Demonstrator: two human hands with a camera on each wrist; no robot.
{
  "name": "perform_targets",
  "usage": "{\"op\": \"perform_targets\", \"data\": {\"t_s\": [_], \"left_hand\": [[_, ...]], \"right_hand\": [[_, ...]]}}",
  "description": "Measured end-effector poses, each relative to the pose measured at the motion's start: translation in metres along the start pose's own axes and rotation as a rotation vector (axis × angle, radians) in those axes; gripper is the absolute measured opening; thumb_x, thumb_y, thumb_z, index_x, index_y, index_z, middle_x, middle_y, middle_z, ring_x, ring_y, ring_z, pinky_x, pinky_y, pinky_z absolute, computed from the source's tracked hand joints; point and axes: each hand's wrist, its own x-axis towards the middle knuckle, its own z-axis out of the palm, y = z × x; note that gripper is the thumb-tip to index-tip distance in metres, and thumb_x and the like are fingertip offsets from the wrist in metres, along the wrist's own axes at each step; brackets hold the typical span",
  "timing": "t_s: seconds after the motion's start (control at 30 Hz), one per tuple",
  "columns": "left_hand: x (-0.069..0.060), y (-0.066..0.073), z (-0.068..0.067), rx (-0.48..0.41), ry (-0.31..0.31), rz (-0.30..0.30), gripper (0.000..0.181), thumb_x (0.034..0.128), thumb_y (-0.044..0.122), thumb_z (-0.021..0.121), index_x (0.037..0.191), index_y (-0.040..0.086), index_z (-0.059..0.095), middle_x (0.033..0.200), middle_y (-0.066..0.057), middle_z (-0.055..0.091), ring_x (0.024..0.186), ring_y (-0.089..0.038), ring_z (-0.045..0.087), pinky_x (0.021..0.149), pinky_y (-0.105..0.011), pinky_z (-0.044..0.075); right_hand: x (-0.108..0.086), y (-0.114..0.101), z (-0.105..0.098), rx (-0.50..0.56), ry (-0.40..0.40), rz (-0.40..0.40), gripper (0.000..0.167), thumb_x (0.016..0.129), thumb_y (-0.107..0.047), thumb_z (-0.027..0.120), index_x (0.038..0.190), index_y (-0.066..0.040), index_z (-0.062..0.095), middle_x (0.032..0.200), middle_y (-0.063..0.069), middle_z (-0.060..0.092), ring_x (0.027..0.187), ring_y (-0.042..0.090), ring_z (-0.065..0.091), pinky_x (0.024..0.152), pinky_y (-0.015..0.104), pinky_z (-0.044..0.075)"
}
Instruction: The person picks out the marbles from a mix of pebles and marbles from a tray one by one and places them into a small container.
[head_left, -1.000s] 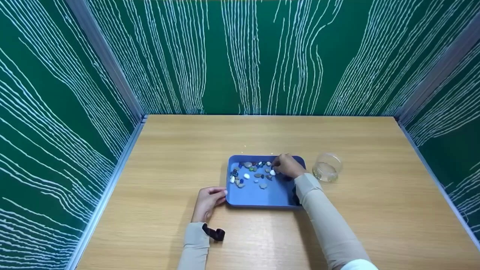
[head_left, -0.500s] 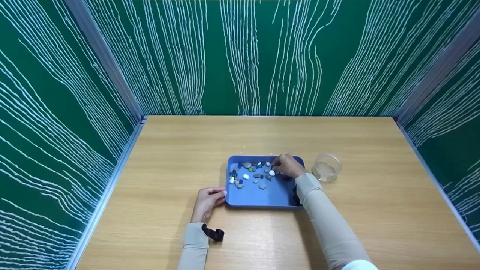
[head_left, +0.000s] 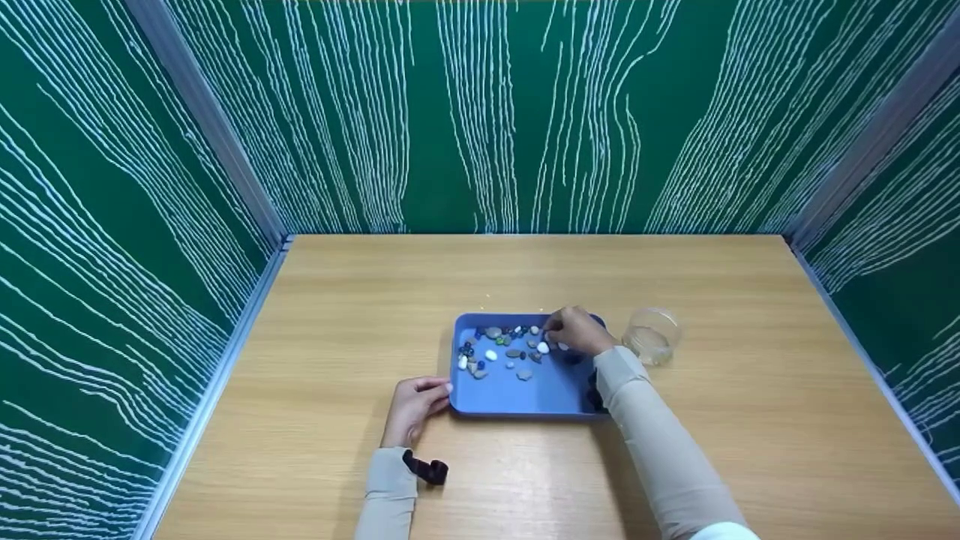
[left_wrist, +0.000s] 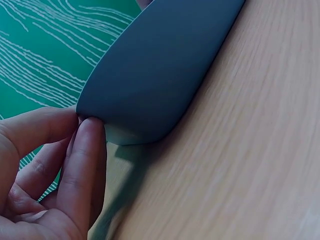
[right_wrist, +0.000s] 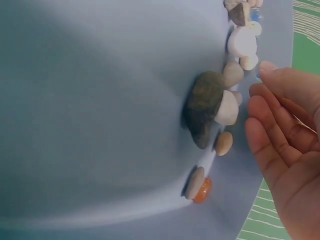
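Observation:
A blue rectangular tray (head_left: 525,401) lies on the table. My left hand (head_left: 414,405) pinches its near left side; in the left wrist view the thumb and fingers meet at the tray's rounded corner. Over the far right part of the tray, my right hand (head_left: 577,331) reaches in with curled fingers. In the right wrist view, a small blue bead (right_wrist: 258,76) shows between thumb and index fingertip, mostly hidden. Close by lie a white stone (right_wrist: 242,42), a dark grey-green stone (right_wrist: 205,100), a tan pebble (right_wrist: 224,144) and an orange bead (right_wrist: 202,191).
Right of the tray stands a clear round container (head_left: 652,336) with something at its bottom. Several pebbles and coloured beads line the tray's far and left sides, with a white pebble (head_left: 491,355) among them. Tiny pale bits lie on the table (head_left: 360,300) behind the tray. Green walls surround it.
The head view has shifted very slightly. Both hands, the tray and the stones stay practically where they were.

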Motion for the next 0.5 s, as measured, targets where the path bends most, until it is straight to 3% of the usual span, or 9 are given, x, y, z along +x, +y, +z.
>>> {"op": "perform_targets", "data": {"t_s": [0.3,0.5], "left_hand": [[0.003,-0.002,0.000,-0.016,0.000,-0.017,0.032,0.0814,-0.007,0.069,0.110,-0.018,0.061,0.097,-0.013,0.069,0.081,-0.013,0.067,0.078,-0.027,0.060],[0.004,-0.001,0.000,-0.015,0.004,-0.041,0.032,0.0811,-0.006,0.069,0.110,-0.016,0.062,0.101,-0.015,0.069,0.082,-0.013,0.067,0.079,-0.027,0.060]], "right_hand": [[-0.001,-0.005,-0.011,0.016,-0.038,0.099,0.019,0.092,-0.009,0.062,0.107,-0.005,0.072,0.100,0.011,0.070,0.078,0.021,0.062,0.065,0.026,0.053],[-0.004,-0.006,-0.019,-0.012,-0.034,0.037,0.018,0.091,-0.009,0.062,0.105,-0.003,0.072,0.098,0.012,0.070,0.076,0.019,0.060,0.066,0.027,0.052]]}}
